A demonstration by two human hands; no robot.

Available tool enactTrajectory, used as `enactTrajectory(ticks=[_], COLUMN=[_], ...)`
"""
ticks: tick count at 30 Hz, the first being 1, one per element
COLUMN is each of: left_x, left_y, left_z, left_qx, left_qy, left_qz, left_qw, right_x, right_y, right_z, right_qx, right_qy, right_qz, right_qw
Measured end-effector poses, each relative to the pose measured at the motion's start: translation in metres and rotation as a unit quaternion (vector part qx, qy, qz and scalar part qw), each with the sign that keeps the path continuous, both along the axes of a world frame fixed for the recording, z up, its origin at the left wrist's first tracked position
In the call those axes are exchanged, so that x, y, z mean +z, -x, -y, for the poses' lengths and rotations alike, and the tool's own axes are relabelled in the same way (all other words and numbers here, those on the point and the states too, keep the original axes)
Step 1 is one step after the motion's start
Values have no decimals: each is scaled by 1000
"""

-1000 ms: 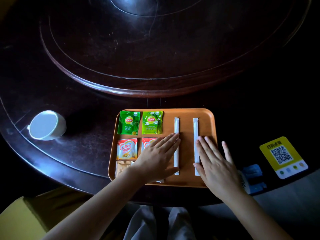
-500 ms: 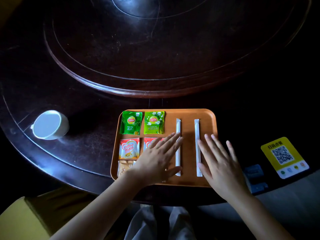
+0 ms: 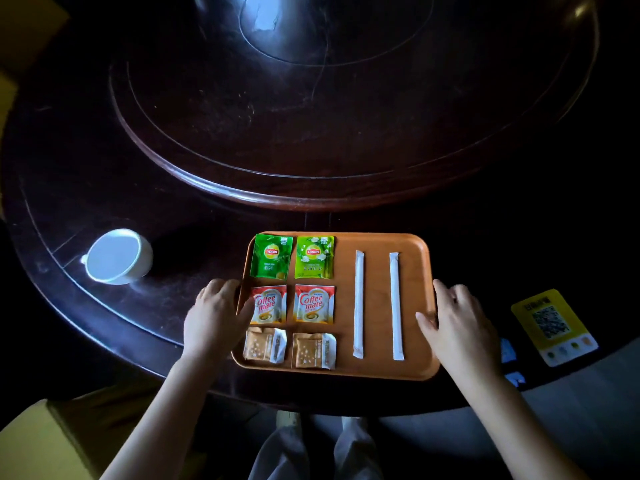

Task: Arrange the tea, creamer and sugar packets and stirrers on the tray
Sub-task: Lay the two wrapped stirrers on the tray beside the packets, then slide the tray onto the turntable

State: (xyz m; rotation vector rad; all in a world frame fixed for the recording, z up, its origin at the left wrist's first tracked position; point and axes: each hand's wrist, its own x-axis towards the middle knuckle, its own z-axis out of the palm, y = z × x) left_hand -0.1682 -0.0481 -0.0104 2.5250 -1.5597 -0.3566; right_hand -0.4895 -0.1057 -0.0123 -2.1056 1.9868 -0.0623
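Observation:
An orange tray (image 3: 376, 367) lies at the near edge of the dark table. On its left side are two green Lipton tea packets (image 3: 271, 256) (image 3: 314, 257), below them two Coffee-mate creamer packets (image 3: 268, 304) (image 3: 314, 304), and nearest me two brown sugar packets (image 3: 265, 344) (image 3: 313, 350). Two wrapped white stirrers (image 3: 359, 304) (image 3: 395, 306) lie parallel on the right side. My left hand (image 3: 214, 317) grips the tray's left rim, thumb inside by the creamer. My right hand (image 3: 457, 320) grips the right rim, thumb on the edge.
A white cup (image 3: 116, 256) stands on the table to the tray's left. A yellow QR-code card (image 3: 552, 325) and small blue packets (image 3: 507, 349) lie to the right. The raised turntable rim (image 3: 277, 195) runs just beyond the tray.
Both hands have left the stirrers and packets and moved outward to the tray's left and right rims. The creamer and sugar packets, hidden before, now show.

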Motion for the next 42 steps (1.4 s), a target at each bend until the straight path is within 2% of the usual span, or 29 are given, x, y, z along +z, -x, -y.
enactTrajectory(ticks=[2, 5, 10, 14, 21, 24, 27, 31, 42], left_x=[-3, -4, 0, 4, 15, 24, 34, 49, 94], left_y=[-2, -2, -12, -22, -35, -42, -50, -66, -104], left_z=[2, 7, 10, 7, 3, 2, 7, 32, 162], left_qx=[49, 82, 99, 111, 155, 156, 151, 128, 72], left_qy=[-8, 0, -34, -26, -18, -5, 19, 51, 95], left_qz=[-63, -143, -204, -287, -456, -501, -512, -497, -451], left_qw=[997, 986, 973, 951, 876, 851, 845, 856, 885], right_x=[-2, -1, -1, 4, 21, 32, 41, 47, 60], right_y=[-2, -6, -5, 2, 11, 11, 8, -6, -57], right_z=[-1, -1, 0, 4, 10, 15, 26, 53, 176], right_qx=[-34, -59, -83, -106, -116, -102, -88, -80, -83], right_qy=[-39, -47, -54, -85, -83, -75, -60, -32, 20], right_qz=[12, 46, 102, 186, 278, 309, 333, 356, 351], right_qw=[999, 996, 990, 973, 950, 943, 937, 930, 933])
